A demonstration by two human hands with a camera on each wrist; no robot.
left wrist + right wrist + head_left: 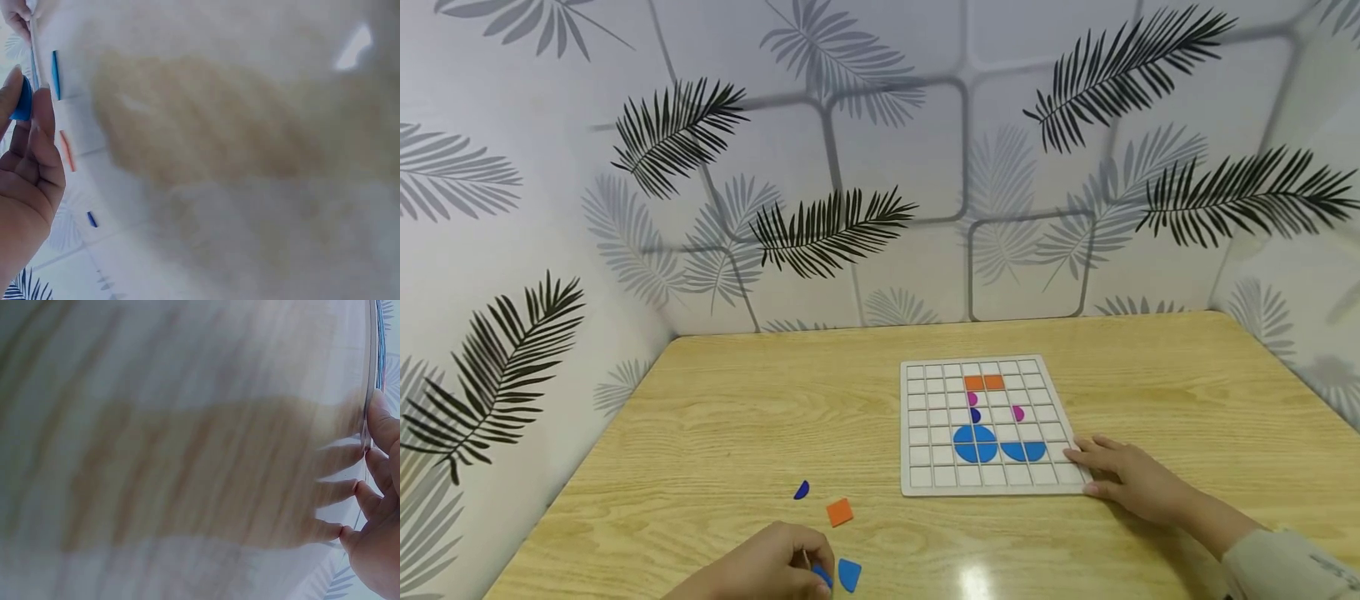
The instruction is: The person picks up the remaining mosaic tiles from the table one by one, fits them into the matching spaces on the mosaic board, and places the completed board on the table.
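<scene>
My left hand (767,565) is low in the head view, just above the tabletop. Between its thumb and fingertips it pinches a blue quarter-circle tile (24,103), mostly hidden by the fingers in the head view. Close beside it lies another blue quarter-circle tile (849,575). An orange square tile (840,512) and a dark blue half-circle tile (802,490) lie farther off. My right hand (1138,483) rests at the front right corner of a white grid board (942,476), its fingertips touching the edge.
On the board are orange squares (983,382), a blue circle of quarter tiles (975,444), a blue half circle (1023,452), magenta half circles (1018,413) and a small dark blue piece (975,415). A leaf-patterned wall (910,267) stands behind the wooden table (760,400).
</scene>
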